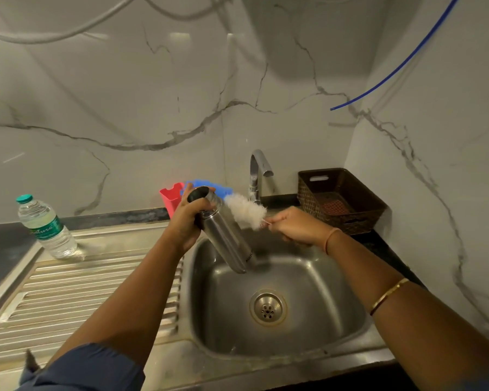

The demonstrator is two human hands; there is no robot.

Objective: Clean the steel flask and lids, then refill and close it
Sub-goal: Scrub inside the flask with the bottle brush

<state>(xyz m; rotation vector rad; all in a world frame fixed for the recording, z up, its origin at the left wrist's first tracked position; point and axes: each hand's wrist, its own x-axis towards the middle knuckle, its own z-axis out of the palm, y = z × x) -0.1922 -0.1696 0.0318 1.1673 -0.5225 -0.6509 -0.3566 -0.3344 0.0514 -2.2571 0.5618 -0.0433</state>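
Scrubbing looks to be the step in hand: the flask [226, 238] hangs tilted over the sink [223, 320], open mouth up and toward the back wall, base low in the basin. The left hand [185, 221] grips it round the neck just below the rim. The right hand [294, 225] pinches the thin wire handle of a white brush [246, 211], whose bristle head sits just beside the flask's shoulder, outside it. To do this well, I would turn the mouth a little toward the brush and feed the bristles in straight so the wire does not bend. Then twist and pump down to the base while the left hand holds firm. The tap [259, 167] seems dry, though a thin stream would be hard to see here. No lids show; the water bottle [47, 227] stands on the drainer.
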